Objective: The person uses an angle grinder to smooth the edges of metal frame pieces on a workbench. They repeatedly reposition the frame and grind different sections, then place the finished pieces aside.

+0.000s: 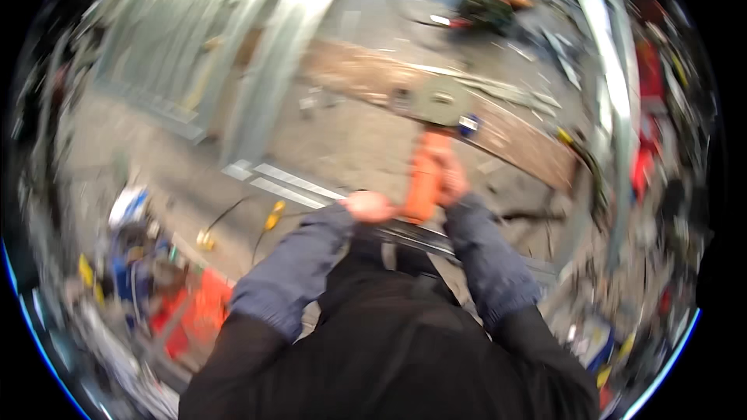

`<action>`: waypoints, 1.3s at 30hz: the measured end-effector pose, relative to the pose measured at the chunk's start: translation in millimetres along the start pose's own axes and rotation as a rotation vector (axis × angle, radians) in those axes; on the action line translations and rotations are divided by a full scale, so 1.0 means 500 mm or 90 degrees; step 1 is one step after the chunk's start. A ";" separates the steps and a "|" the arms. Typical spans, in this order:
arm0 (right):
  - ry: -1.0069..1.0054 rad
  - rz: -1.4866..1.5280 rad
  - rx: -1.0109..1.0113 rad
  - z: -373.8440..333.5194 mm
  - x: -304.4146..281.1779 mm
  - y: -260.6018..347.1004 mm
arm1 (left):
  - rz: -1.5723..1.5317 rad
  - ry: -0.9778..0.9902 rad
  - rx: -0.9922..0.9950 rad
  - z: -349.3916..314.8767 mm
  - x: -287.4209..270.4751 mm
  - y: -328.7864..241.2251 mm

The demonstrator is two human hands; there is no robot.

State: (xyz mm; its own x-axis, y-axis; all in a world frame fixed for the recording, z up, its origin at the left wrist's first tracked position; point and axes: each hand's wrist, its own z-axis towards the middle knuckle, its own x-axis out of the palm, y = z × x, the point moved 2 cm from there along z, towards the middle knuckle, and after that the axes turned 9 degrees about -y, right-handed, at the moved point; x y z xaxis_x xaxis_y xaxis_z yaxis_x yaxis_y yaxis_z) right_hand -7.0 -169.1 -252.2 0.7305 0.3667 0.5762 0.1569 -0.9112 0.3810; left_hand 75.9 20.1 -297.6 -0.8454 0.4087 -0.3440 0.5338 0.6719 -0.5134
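Note:
My right hand [453, 175] is wrapped round the side of an orange, long-bodied tool [424, 183], which looks like a hand-held power tool; blur hides its exact kind. Just beyond its far end is a rounded grey-green piece [442, 101] with a small dark-blue part [468, 124] beside it. Whether these belong to the tool, I cannot make out. My left hand [370, 207] is close to the tool's near end, its fingers smeared by motion. Both forearms wear grey-blue sleeve covers.
A brown board [521, 144] lies across the floor ahead. Long metal channels [284, 54] stretch away at left, and another metal length [611, 54] runs along the right. Yellow cable connectors [275, 216] lie at left, near a red-orange item [206, 307] among clutter.

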 end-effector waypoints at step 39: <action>0.009 -1.179 -0.386 -0.092 0.004 -0.156 | -0.275 -0.772 -0.126 -0.574 -0.322 0.447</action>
State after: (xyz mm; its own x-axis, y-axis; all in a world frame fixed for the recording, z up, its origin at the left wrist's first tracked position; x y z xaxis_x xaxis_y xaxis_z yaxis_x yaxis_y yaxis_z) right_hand -48.3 -88.8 -247.5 -0.0479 0.6459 -0.7619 0.3866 0.7154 0.5821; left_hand 325.0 281.9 -131.3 -0.3343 -0.6065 -0.7214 0.1257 0.7299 -0.6719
